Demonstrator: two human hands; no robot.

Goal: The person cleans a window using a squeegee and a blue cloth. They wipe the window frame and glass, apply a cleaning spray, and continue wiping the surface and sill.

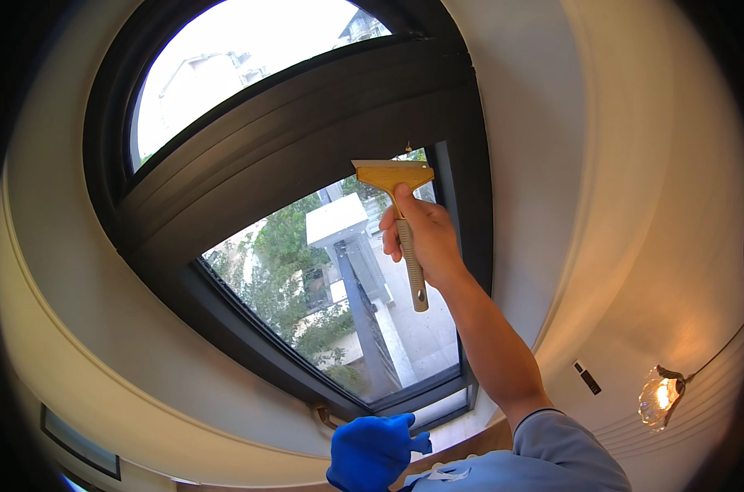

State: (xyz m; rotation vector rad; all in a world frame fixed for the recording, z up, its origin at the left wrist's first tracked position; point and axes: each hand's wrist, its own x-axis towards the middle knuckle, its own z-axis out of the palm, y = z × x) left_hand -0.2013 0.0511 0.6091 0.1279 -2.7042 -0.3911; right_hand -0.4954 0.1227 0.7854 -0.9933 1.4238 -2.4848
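**Ana:** Scraper [398,215] going up against the window glass [339,295] — the right hand [421,238] is wrapping tight around the ribbed beige handle, thumb pressing just under the yellow head.

**Ben:** And the blade is sitting right below the dark crossbar [306,139] of the window frame, close to the frame's right upright. I'd say the trick here is keeping that blade edge flat and low to the glass, pulling in even strokes away from the crossbar so a corner isn't digging in.

**Ana:** Agreed. How's the tool looking?

**Ben:** It's showing a wide, thin metal edge on top, a golden-yellow wedge beneath, then a long grooved grip with a hanging hole at the end, poking out below the fist.

**Ana:** The left hand [372,451] is waiting under the frame's bottom edge in a blue glove, fingers curling loosely; I'm seeing nothing in it.

**Ben:** A wall lamp [660,397] is glowing well to the right of the frame.
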